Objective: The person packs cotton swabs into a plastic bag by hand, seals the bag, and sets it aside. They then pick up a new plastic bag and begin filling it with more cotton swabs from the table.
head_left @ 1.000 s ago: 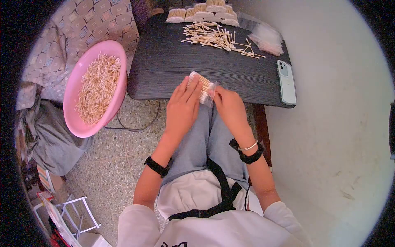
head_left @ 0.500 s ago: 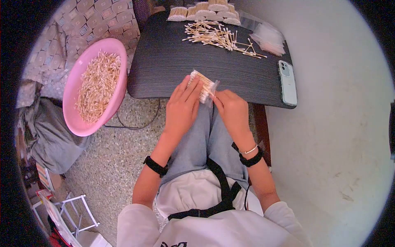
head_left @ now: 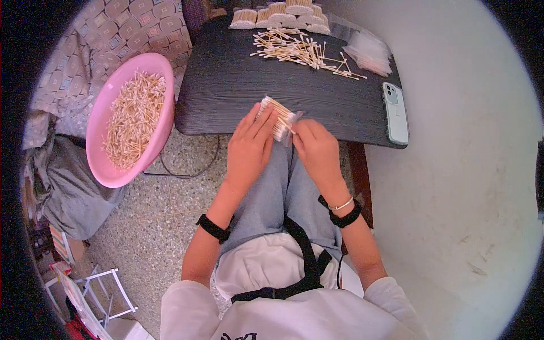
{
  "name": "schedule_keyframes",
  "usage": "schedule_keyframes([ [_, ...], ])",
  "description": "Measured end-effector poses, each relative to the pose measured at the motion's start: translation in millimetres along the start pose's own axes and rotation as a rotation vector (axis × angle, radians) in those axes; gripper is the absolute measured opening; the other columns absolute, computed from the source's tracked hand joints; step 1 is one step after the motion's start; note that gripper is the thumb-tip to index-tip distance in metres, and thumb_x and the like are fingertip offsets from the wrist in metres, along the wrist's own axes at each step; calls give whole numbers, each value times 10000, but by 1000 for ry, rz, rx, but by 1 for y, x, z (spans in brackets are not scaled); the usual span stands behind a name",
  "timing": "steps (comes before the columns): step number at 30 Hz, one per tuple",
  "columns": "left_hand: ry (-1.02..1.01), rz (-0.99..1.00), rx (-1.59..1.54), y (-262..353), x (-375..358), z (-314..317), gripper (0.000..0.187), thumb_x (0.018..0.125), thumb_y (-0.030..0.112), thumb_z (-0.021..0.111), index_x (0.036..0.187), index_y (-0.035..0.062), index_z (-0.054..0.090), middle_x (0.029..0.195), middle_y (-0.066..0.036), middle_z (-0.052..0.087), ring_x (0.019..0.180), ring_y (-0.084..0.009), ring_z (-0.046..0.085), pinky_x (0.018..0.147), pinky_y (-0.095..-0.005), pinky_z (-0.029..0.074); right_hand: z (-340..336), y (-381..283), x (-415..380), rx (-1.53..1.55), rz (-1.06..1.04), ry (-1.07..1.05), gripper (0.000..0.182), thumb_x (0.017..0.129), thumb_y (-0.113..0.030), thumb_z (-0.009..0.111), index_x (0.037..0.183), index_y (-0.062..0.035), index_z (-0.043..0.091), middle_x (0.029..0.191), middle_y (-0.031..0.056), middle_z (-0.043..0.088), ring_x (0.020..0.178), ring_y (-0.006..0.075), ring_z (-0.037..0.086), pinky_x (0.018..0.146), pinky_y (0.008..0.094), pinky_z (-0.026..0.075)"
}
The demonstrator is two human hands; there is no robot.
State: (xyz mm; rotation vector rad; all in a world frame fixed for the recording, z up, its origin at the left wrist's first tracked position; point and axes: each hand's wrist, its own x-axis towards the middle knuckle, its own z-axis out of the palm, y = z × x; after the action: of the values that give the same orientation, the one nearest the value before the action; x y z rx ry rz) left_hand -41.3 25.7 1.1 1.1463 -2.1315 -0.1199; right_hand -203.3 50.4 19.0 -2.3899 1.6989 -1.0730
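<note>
A clear plastic bag of cotton swabs (head_left: 281, 116) lies at the near edge of the black table (head_left: 226, 85), its swabs side by side. My left hand (head_left: 249, 139) presses on the left part of the bag, its fingers laid together over the swabs. At the bag's right end, my right hand (head_left: 317, 148) pinches the loose plastic edge between thumb and fingers. Its fingertips are partly hidden. Beyond the hands, a heap of loose cotton swabs (head_left: 300, 51) is scattered on the table.
Packed swab bundles (head_left: 277, 16) are stacked at the table's far edge. Beside them are empty clear bags (head_left: 369, 52). A white phone (head_left: 395, 113) lies at the right edge, near the wall (head_left: 464, 141). To the left stands a pink basin (head_left: 96, 136) full of loose swabs.
My right hand has shifted slightly up and left at the bag's end. The left hand stays on the bag, almost unmoved.
</note>
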Motion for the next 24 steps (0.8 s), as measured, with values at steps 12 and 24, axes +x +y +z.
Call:
schedule_keyframes([
  [12,10,12,45,2,-1,4,407,743,43,579,1149,23,550,1255,-101,513,1199,-302,442,967,-406,395,-4,6,-4,501,257,7,201,780,-106,646,951,-4,621,842,136,611,695,224,622,651,309,487],
  [24,-13,2,53,6,1,3,419,742,35,575,1159,36,546,1243,-89,521,1198,-310,437,974,-406,390,8,15,6,387,278,-30,116,798,-104,619,803,10,636,757,125,620,679,210,626,609,293,480],
])
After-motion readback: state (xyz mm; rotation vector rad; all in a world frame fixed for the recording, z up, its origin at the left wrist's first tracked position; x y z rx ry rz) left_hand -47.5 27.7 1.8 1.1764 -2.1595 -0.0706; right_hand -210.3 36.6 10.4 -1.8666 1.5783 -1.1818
